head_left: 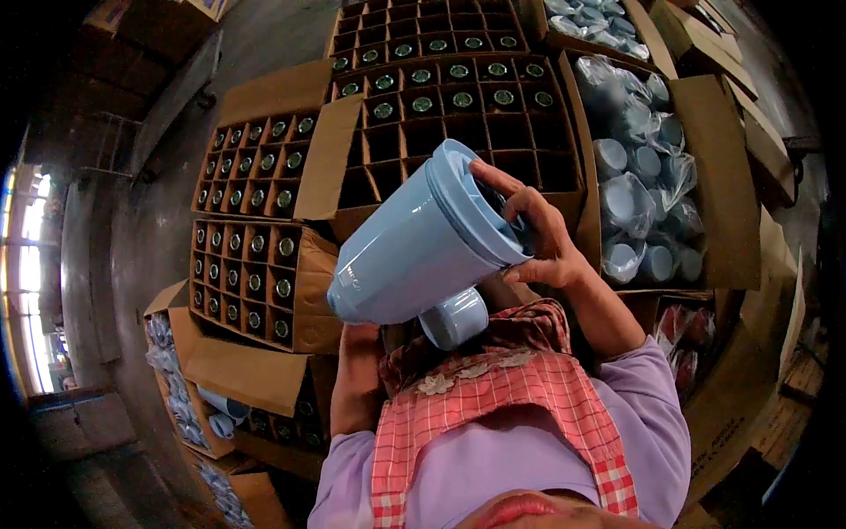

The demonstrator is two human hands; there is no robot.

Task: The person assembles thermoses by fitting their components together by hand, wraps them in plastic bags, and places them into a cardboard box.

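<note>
A large light-blue plastic jug (397, 238) is held tilted in front of my body, its wide rim and lid facing up and right. My right hand (542, 234) grips it at the rim, with fingers above and the thumb below. The forearm of my left arm reaches up to the jug's lower end, but the jug hides that hand. Just below the jug is a smaller light-blue cup-like piece (454, 318), close against its side; whether it is joined to the jug is unclear.
Divided cartons (322, 189) with glass bottles stand ahead and left. At right, an open carton (723, 176) holds bagged light-blue cups (627, 201). Red bagged items (686, 339) sit below it. More cartons with bagged pieces (172, 370) are at lower left.
</note>
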